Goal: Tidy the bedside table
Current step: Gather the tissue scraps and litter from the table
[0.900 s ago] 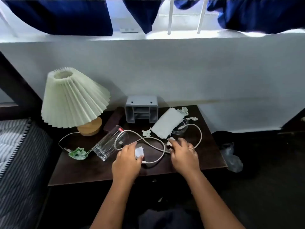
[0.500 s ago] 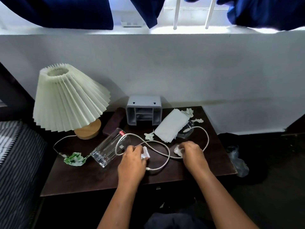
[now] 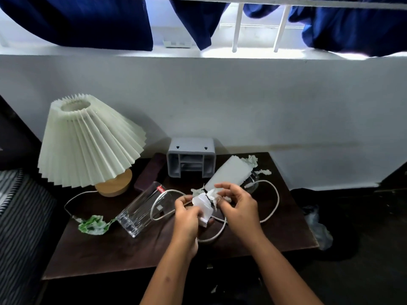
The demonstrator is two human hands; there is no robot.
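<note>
Above the middle of the dark bedside table (image 3: 110,256), my left hand (image 3: 187,219) holds a white charger plug (image 3: 202,206) whose white cable (image 3: 275,203) loops over the tabletop. My right hand (image 3: 237,205) pinches a crumpled white tissue scrap (image 3: 212,194) right against the plug. A clear glass (image 3: 143,210) lies on its side to the left of my hands. A folded white tissue (image 3: 230,175) lies behind them, with more scraps (image 3: 253,160) near the back edge.
A pleated cream lamp (image 3: 88,142) with a wooden base stands at the table's back left. A green-and-white crumpled wrapper (image 3: 92,225) lies near its cord. A grey plastic organiser (image 3: 191,157) sits against the wall. A striped mattress (image 3: 17,227) is left, a plastic bag (image 3: 319,225) on the floor right.
Both hands have risen off the tabletop and come together. The left has lifted the charger plug, and the right has picked up a tissue scrap and brought it to the plug.
</note>
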